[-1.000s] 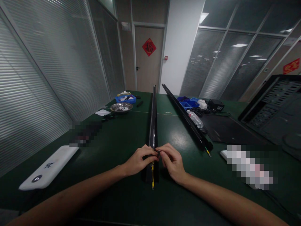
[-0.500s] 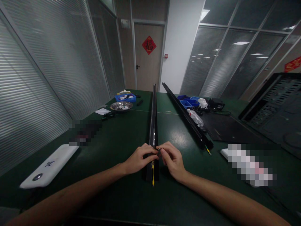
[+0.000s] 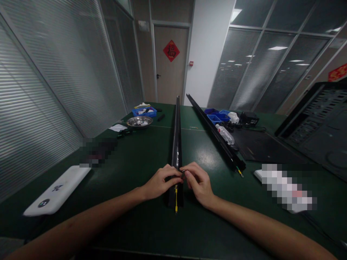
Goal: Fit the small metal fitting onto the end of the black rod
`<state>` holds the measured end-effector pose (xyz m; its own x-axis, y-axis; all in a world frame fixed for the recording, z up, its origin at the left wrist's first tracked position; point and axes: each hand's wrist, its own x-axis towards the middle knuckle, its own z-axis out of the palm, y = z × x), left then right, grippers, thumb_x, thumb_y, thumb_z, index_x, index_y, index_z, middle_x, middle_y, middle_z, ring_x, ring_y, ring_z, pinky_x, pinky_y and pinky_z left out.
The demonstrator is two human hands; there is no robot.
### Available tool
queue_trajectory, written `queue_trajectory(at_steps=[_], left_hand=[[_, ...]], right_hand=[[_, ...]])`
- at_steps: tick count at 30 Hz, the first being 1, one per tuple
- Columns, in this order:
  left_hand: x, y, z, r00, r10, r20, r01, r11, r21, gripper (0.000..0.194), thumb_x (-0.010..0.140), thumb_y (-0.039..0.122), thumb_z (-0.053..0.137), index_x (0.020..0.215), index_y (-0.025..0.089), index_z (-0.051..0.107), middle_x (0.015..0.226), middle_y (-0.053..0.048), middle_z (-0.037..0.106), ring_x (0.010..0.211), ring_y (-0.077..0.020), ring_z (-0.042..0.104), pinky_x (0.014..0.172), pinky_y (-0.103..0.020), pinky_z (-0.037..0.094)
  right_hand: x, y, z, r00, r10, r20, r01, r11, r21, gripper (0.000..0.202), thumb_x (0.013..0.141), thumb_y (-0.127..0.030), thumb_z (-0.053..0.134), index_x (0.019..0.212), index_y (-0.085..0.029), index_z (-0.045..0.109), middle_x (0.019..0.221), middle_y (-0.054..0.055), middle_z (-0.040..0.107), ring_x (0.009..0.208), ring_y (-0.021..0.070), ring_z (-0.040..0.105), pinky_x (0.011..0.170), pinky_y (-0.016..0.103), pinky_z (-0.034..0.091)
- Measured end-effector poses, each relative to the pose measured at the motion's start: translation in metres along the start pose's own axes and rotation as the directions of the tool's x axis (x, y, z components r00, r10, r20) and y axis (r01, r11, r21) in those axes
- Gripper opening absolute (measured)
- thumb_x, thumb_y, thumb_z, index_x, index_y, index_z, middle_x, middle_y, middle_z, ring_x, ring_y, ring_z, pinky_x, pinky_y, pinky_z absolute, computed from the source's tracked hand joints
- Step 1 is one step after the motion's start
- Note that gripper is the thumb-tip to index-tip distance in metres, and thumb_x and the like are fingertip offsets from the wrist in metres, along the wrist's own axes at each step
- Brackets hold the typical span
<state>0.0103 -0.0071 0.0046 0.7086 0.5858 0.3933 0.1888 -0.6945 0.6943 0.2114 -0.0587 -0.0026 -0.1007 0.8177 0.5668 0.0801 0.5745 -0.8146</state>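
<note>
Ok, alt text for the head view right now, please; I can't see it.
Left hand and right hand meet over a long black rail on a green table, a small dark piece at their fingers. A yellow wire extends toward the viewer; a second black rail lies to the right.

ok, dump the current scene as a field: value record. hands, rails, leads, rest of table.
left_hand: left hand over the near end of the middle black rail, fingertips at a small dark part; own grip unclear
right_hand: right hand, thumb and finger pinching that part
middle_lead: yellow lead at the rail's near end
second_rail: right-hand black rail, slanting, hands off
second_lead: yellow-green lead at its near end
table_left: metal bowl, blue tray
table_right: clear bottle
</note>
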Motion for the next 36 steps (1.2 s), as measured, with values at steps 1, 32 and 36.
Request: queue_trajectory(at_steps=[1,32,36], left_hand=[[0.0,0.001,0.0,1.0,0.006,0.0,-0.006,1.0,-0.005,0.018,0.103,0.03,0.059,0.101,0.019,0.073,0.098,-0.004,0.075,0.095,-0.0201,0.062,0.092,-0.033,0.041],[0.003,0.002,-0.001,0.998,-0.052,0.02,0.053,0.997,-0.053,0.026,0.106,0.031,0.051,0.1,0.018,0.073,0.097,-0.005,0.074,0.095,-0.0202,0.059,0.089,-0.031,0.042],[0.001,-0.001,0.0,0.999,-0.042,0.005,0.042,0.997,-0.064,0.025,0.105,0.03,0.052,0.1,0.018,0.073,0.095,-0.005,0.073,0.094,-0.0199,0.058,0.087,-0.031,0.043]], right_hand=[[0.0,0.0,0.0,1.0,-0.006,0.003,0.006,1.0,-0.001,0.021,0.103,-0.031,0.058,0.113,-0.023,0.074,0.095,0.005,0.062,0.059,0.0115,0.056,0.049,0.025,0.048],[-0.003,0.004,0.0,0.999,-0.037,0.019,0.037,0.999,0.011,0.019,0.099,-0.029,0.064,0.115,-0.022,0.072,0.09,0.003,0.06,0.062,0.0114,0.059,0.053,0.024,0.049],[-0.004,0.005,0.0,0.999,-0.039,0.021,0.039,0.999,-0.007,0.019,0.098,-0.03,0.066,0.114,-0.022,0.072,0.088,0.003,0.059,0.063,0.0125,0.059,0.053,0.024,0.048]])
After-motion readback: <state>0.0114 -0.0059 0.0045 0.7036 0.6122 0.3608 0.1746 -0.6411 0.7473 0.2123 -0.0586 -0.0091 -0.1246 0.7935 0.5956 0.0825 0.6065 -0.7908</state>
